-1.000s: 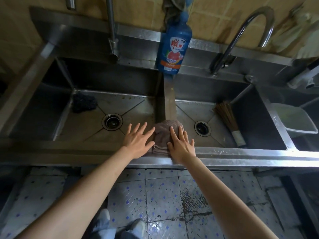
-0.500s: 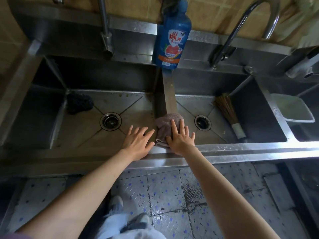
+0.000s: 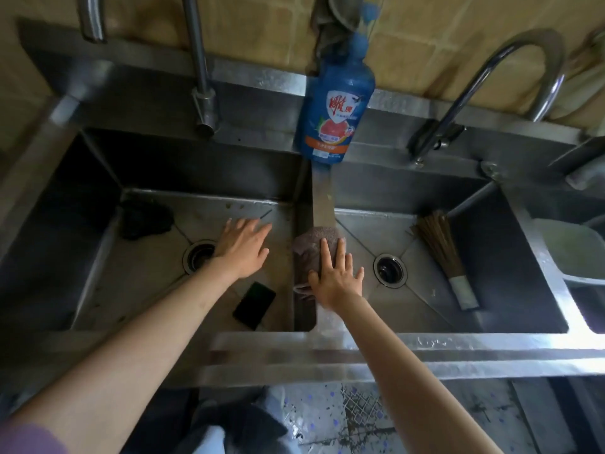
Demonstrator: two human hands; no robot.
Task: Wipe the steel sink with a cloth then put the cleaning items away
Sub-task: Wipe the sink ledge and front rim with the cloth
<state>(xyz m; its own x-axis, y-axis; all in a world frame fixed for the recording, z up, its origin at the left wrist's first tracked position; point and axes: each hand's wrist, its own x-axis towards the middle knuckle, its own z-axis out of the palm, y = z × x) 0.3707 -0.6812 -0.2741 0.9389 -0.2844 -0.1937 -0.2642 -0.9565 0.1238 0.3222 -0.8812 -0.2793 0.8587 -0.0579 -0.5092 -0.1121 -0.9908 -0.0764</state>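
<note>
Wiping in progress: cloth (image 3: 314,247), pinkish-brown, draped over the divider (image 3: 322,211) between the two basins of the sink (image 3: 425,342), near frame centre. Right hand (image 3: 337,273) lies flat on the cloth, fingers straight and spread, pressing, not pinching. Left hand (image 3: 242,247) is spread and empty over the left basin, at 9 o'clock from the cloth; whether it touches the steel cannot be told. Bottle (image 3: 334,106), blue, stands on the back ledge at 12 o'clock from the cloth, on the line of the divider. Brush (image 3: 442,253) lies in the right basin at 3 o'clock, bristles to the rear. Dark scourer (image 3: 144,217) sits in the left basin's far corner, at 10 o'clock. Phone (image 3: 253,304) lies on the left basin floor at 7 o'clock, just beside the divider wall. Method, as judged: keep the palm flat and the pressure even, run the cloth along the divider toward the bottle in one long stroke, and hold the folds under the hand so it does not slip off either side. Steady the body with the left hand on dry steel. Hazard: drips reaching the phone; lift it out before wiping that basin.
</note>
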